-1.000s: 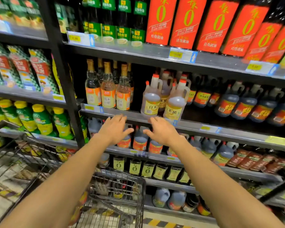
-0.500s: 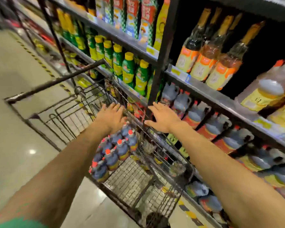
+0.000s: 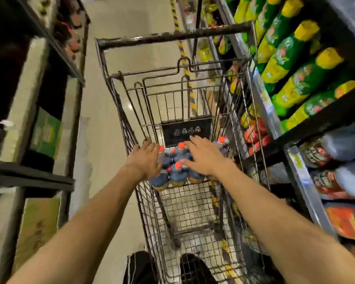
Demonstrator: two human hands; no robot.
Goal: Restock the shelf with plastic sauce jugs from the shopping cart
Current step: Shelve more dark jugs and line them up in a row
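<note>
Jugs (image 3: pixel 177 171) cluster at the cart's (image 3: pixel 193 201) far end; both hands, left (image 3: pixel 146 160) and right (image 3: pixel 203 158), have swung from shelf to them, fingers spread, gripping nothing yet.

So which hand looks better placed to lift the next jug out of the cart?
Probably the right hand: it lies spread over the jugs, by their red caps. The left hand sits at the cluster's edge.
</note>
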